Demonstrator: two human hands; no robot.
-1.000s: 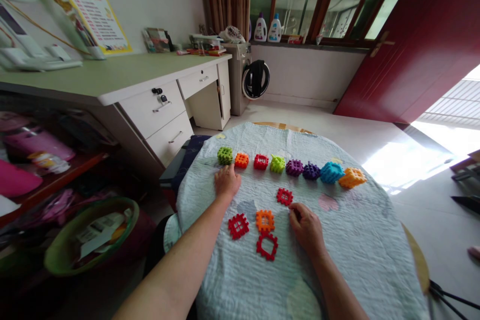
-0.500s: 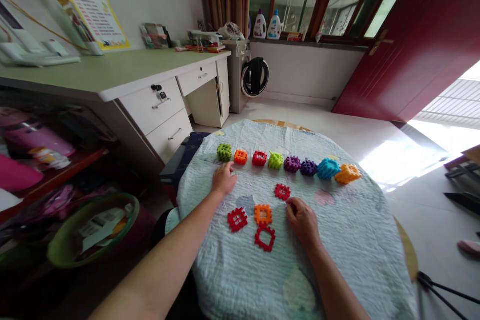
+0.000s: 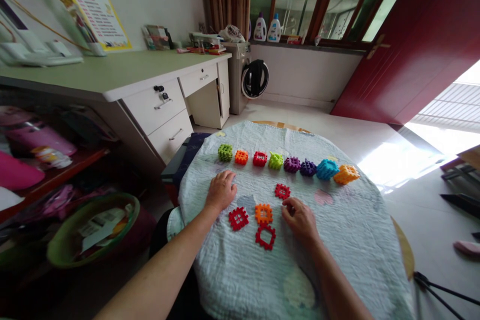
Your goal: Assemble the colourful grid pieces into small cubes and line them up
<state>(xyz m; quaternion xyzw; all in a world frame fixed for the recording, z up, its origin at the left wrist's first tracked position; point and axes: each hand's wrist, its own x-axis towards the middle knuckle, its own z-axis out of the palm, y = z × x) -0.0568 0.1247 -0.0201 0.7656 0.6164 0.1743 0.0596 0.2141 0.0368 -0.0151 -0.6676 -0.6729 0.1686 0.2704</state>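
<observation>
We can't read any words or numbers for sure. We see writing on the yellow, white and blue poster (image 3: 98, 12) on the wall. It has a big reddish line at the top and rows of small writing under it. The letters look Chinese, but they are too blurry for us to read. The bottle with the purple cap (image 3: 260, 28) and the bottle with the blue cap (image 3: 274, 29) have labels on their fronts, but those are too small for us. We see tiny print on the papers in the green-rimmed basket (image 3: 93, 225), and we can't read that either.
</observation>
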